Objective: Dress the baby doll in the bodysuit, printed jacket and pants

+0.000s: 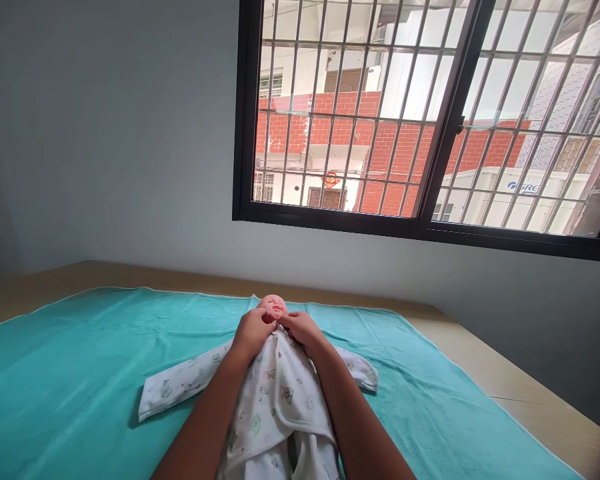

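A baby doll (273, 304) lies on its back, its head toward the wall. It wears a white baby top (280, 393) printed with small animal figures, both sleeves spread out sideways. At the doll's neck, my left hand (254, 328) pinches the top's collar just under the chin. Close beside it, my right hand (301, 327) has its fingers closed on the same collar from the other side. The fingertips of both hands nearly meet there. Whatever fastening may lie between the fingers is hidden. The front flap lies overlapped across the doll's body.
Under the doll a turquoise cloth (80, 373) covers much of a light wooden table (520, 393). A grey wall (115, 133) stands behind the table's far edge. A barred window (350, 120) with a black frame is above it.
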`<action>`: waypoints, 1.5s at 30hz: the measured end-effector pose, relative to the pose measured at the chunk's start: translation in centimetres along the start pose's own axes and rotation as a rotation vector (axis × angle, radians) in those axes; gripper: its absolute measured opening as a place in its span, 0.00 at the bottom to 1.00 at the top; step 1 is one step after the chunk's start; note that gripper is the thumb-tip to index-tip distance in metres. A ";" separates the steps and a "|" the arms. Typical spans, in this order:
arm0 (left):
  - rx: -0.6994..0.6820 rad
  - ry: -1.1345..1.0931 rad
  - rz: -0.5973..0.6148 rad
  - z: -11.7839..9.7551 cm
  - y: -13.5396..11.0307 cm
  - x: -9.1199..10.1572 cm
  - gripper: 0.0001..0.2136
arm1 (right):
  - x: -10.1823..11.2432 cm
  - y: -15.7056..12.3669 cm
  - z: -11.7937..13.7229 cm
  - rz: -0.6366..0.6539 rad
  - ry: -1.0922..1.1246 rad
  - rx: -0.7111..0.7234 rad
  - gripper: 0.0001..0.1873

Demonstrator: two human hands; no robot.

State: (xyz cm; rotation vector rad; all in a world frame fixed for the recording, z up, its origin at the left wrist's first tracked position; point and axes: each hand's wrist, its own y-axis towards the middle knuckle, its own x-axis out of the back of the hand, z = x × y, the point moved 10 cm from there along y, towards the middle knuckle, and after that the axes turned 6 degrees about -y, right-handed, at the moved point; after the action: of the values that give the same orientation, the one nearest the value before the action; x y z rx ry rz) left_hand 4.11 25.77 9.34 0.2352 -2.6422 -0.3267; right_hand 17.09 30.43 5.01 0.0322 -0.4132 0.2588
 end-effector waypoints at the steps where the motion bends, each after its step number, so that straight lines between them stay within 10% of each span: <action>1: -0.005 -0.009 0.010 -0.1 0.0 0.0 0.05 | 0.0 -0.1 0.1 0.002 -0.004 0.002 0.12; 45: 0.020 -0.026 0.028 0.2 -0.3 0.3 0.08 | -0.6 0.2 0.3 0.065 0.075 0.077 0.14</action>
State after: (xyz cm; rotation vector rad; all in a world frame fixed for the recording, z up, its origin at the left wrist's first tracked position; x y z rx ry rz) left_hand 3.72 25.49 9.20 0.2019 -2.6733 -0.2964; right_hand 16.35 30.44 5.07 0.0846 -0.3301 0.3393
